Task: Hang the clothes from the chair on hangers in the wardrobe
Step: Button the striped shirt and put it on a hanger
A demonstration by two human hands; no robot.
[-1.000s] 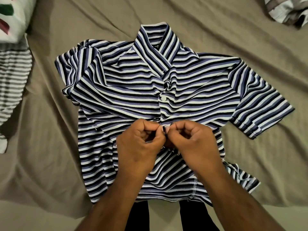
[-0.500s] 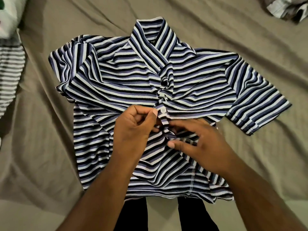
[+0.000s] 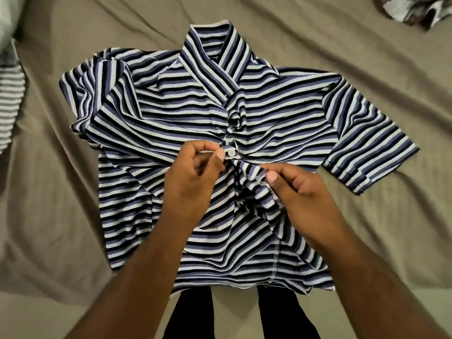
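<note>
Striped shirt (image 3: 171, 113) lies front-up on the tan bed sheet (image 3: 367, 57), collar toward 12 o'clock. Left hand (image 3: 190, 182) pinches the front edge beside a white button (image 3: 231, 152) with curled fingers (image 3: 203, 145). Right hand (image 3: 300, 192) pinches the opposite edge, folded back, at the button's 4 o'clock. Crumpled cloth (image 3: 411, 11) sits at 1 o'clock and another striped garment (image 3: 9, 106) at 9 o'clock, both apart from the shirt.

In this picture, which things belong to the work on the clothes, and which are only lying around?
In use: striped shirt; white button on it; left hand and right hand, each pinching the shirt's front.

Lying about: grey striped cloth at the left edge; crumpled garment at the top right; brown sheet underneath.
</note>
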